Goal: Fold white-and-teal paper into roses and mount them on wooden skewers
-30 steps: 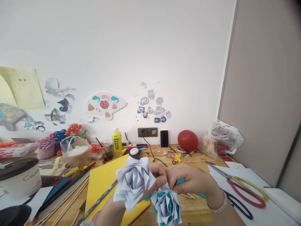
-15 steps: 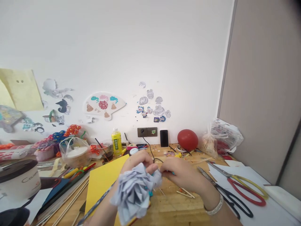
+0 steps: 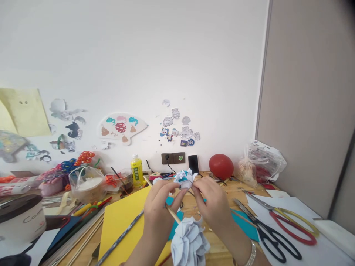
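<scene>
A small paper flower [image 3: 185, 177], white with bits of blue, is pinched at its base between the fingertips of both my hands. My left hand [image 3: 158, 212] is closed, its thumb and fingers at the flower's left side. A wooden stick [image 3: 173, 214] also runs slantwise through that hand. On the stick's near end sits a larger white paper flower [image 3: 189, 242], hanging low between my forearms. My right hand [image 3: 212, 201] is closed too, gripping the small flower's right side. Blue paper [image 3: 246, 224] lies behind my right wrist.
Yellow paper [image 3: 122, 218] and a dark patterned strip [image 3: 120, 236] lie at left. Black-handled scissors [image 3: 273, 236] and red-and-yellow-handled scissors [image 3: 296, 231] rest at right. A yellow bottle [image 3: 137, 171], a phone [image 3: 193, 163] and a red balloon [image 3: 221, 166] stand along the wall.
The large paper flower has swung right and down, nearer to me. The small flower now faces up between my fingers, its blue parts showing. More blue paper has come into sight.
</scene>
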Action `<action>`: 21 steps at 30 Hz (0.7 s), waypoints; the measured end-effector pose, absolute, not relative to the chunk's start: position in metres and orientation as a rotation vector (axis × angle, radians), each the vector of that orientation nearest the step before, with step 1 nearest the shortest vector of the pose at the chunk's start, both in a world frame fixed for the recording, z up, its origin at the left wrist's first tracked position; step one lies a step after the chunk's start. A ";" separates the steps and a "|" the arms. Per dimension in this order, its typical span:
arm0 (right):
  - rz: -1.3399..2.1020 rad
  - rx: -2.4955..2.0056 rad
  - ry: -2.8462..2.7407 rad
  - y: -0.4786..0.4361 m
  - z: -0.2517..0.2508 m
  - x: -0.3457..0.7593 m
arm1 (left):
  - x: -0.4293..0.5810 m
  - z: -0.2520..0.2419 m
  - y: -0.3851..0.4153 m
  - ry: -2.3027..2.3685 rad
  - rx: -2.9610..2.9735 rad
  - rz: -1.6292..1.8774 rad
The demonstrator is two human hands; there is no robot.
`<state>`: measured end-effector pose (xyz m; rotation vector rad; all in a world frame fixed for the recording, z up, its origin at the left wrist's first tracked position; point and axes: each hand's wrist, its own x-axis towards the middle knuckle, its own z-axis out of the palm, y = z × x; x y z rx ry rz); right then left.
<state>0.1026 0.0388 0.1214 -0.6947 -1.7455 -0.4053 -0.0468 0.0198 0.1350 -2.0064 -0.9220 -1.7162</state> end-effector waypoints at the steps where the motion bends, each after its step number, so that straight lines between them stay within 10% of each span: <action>1: -0.417 -0.690 -1.735 0.038 0.122 0.102 | -0.046 0.134 0.019 -0.930 -1.995 -1.715; 21: -0.586 -0.666 -1.640 0.033 0.123 0.093 | -0.040 0.135 0.005 -1.026 -2.028 -1.687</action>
